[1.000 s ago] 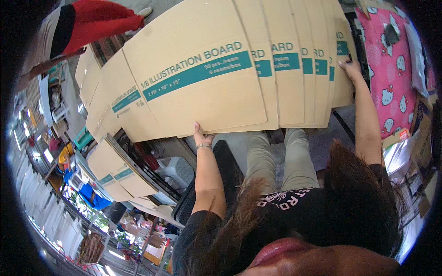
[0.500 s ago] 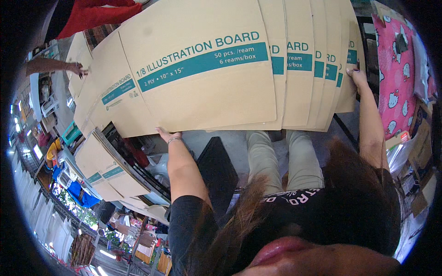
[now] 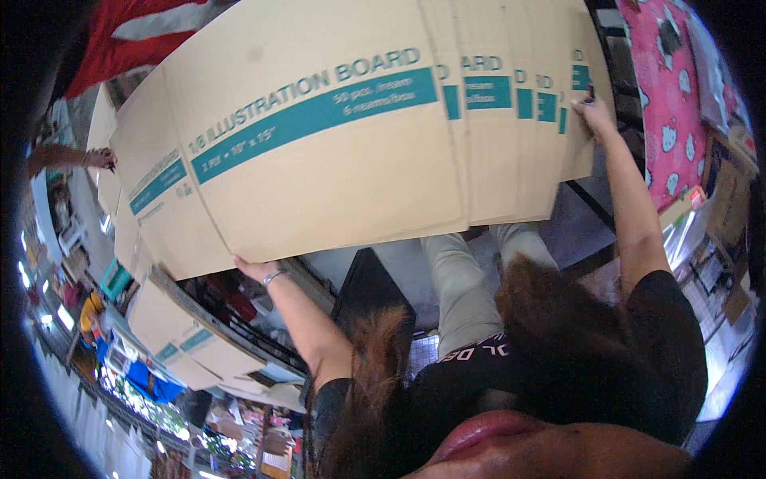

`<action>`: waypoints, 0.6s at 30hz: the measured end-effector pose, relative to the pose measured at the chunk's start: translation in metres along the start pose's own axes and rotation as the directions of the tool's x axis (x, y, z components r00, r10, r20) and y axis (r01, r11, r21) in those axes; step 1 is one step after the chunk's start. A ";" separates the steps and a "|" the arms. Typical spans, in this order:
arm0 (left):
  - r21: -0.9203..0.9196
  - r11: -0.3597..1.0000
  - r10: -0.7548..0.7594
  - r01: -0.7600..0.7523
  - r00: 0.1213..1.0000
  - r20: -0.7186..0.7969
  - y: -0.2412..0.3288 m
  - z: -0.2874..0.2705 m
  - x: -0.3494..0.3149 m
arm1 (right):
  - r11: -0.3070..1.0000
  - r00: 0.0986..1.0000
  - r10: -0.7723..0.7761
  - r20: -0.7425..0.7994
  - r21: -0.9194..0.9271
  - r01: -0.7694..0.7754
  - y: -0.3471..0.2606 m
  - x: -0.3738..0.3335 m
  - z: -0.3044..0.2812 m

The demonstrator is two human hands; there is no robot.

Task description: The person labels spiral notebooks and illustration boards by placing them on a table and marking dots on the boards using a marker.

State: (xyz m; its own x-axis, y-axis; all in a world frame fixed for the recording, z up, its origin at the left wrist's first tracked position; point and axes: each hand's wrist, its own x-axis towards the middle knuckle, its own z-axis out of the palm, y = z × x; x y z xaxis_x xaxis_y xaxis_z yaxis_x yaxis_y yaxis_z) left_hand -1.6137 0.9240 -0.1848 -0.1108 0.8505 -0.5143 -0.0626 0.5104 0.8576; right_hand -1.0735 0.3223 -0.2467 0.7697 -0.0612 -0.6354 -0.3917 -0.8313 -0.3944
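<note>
A fanned stack of large brown flat cardboard sheets (image 3: pixel 319 184) with green printed bands spreads across the view in front of me. At its lower left edge, my left hand (image 3: pixel 257 269) is closed on the cardboard, its fingers partly hidden underneath. My right hand (image 3: pixel 592 116) grips the right end of the stack, where the overlapping sheets step away to the right. Another person's hand (image 3: pixel 100 158) is at the far left edge of the cardboard; whether it touches is hard to tell.
More printed cardboard (image 3: pixel 187 339) lies in a pile at lower left, beside a dark metal frame. A black panel (image 3: pixel 373 291) stands near my legs. To the right hangs a pink patterned cloth (image 3: pixel 666 120), with cardboard boxes (image 3: pixel 722 207) beyond it. Red cloth (image 3: pixel 144 36) shows at upper left.
The fanned cardboard has shifted left, and both my hands have moved left with it. The other person's hand has moved left and slightly down, and its fingers look more closed.
</note>
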 end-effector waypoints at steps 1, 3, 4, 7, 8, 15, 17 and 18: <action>0.061 0.998 -0.017 0.017 1.000 -0.003 0.002 -0.006 0.015 | 0.998 0.999 -0.026 -0.036 -0.062 0.023 -0.005 -0.012 0.011; 0.181 0.979 -0.069 0.096 0.986 -0.152 0.001 -0.001 0.044 | 0.962 0.992 -0.073 -0.098 -0.268 0.045 -0.013 -0.017 0.024; 0.259 0.956 -0.074 0.135 0.970 -0.232 -0.001 0.002 0.056 | 0.941 0.986 -0.084 -0.142 -0.337 0.032 -0.014 -0.016 0.029; 0.763 0.639 0.340 0.095 0.855 -0.392 0.017 0.017 0.082 | 0.924 0.968 -0.150 -0.200 -0.377 0.065 -0.016 -0.016 0.040; 0.935 0.348 0.593 0.070 0.756 -0.277 0.020 0.026 0.078 | 0.934 0.944 -0.175 -0.279 -0.351 0.070 -0.021 -0.022 0.050; 0.138 -0.320 -0.054 -0.937 0.164 0.985 -0.121 0.269 -0.214 | 0.997 0.899 -0.080 -0.430 -0.051 0.064 -0.041 -0.066 0.081; 0.149 -0.432 -0.192 -0.890 0.252 0.949 -0.129 0.286 -0.217 | 0.983 0.962 -0.037 -0.269 0.165 0.083 -0.072 -0.076 0.089; 0.149 -0.489 -0.259 -0.860 0.306 0.916 -0.134 0.286 -0.214 | 0.994 0.961 -0.093 -0.262 0.038 0.106 -0.089 -0.092 0.096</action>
State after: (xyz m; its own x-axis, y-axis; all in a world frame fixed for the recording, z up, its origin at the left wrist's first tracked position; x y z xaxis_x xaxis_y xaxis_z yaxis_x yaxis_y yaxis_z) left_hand -1.2983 0.7100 -0.1908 0.8911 0.2443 -0.3824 0.2733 -0.9616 0.0227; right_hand -1.1580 0.4549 -0.2170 0.9077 -0.1263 -0.4001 -0.3266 -0.8113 -0.4849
